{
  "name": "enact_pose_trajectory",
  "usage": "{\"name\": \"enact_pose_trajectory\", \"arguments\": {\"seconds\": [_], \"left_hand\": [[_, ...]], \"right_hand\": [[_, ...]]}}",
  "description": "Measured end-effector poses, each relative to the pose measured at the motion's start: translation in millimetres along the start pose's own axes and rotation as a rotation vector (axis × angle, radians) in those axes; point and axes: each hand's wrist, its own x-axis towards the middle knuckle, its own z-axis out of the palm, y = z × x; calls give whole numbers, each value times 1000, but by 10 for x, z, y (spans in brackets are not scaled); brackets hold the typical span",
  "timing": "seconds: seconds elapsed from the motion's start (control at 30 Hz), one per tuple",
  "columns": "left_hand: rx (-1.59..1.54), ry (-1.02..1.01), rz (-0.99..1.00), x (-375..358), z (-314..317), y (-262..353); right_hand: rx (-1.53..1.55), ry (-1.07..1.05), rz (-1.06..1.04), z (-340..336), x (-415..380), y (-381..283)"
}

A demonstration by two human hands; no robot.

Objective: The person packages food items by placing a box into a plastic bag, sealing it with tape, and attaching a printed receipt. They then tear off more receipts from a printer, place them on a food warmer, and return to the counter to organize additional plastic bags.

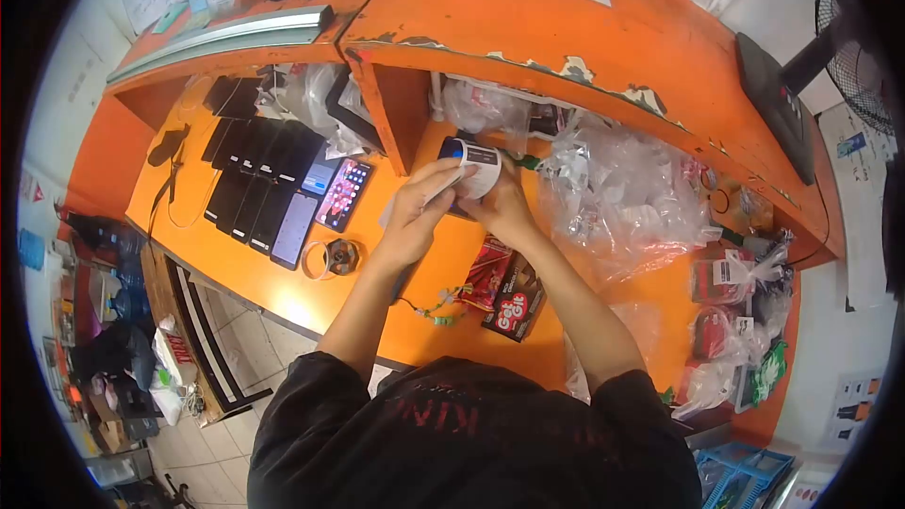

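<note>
The white-labelled roll [479, 165] sits above the orange tabletop [443, 273], between both my hands. My right hand [504, 203] holds it in a closed grip from below; my left hand [415, 217] pinches its loose paper end. Below the grip lie red packets [504, 287]. Left of it, phones [273, 184] lie in rows; right, clear plastic bags [632, 193].

Bare desk [283, 297] lies open along the near edge. Rows of phones [269, 179] block the left, heaped plastic bags [632, 198] crowd the right, and a shelf divider [388, 113] stands ahead.
</note>
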Motion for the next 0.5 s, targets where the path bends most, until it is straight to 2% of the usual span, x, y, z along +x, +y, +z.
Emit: {"name": "enact_pose_trajectory", "arguments": {"seconds": [0.07,0.13,0.17,0.2,0.23,0.27,0.33,0.37,0.43,0.47,0.5], "left_hand": [[320,-7,221,70,-74,32],[211,68,251,24,-106,22],[117,238,117,-11,-135,7],[21,405,-20,-44,-171,-19],[-80,503,-103,-90,-228,-118],[-83,507,-104,-144,-237,-190],[-435,742,-373,-313,-199,-323],[-439,747,-377,-416,-164,-429],[-669,665,-641,-634,-82,-634],[-670,666,-644,-730,-22,-703],[-710,634,-727,-805,63,-752]], "right_hand": [[423,-191,170,203,180,161],[187,-152,130,203,390,235],[133,-218,217,169,469,301],[130,-224,217,121,532,293],[168,-272,210,71,587,281],[206,-320,205,27,633,265],[188,-370,227,-23,680,255],[151,-374,183,-47,686,230],[113,-381,142,-110,699,129],[67,-434,162,-149,711,65],[21,-485,181,-172,713,32]]}}
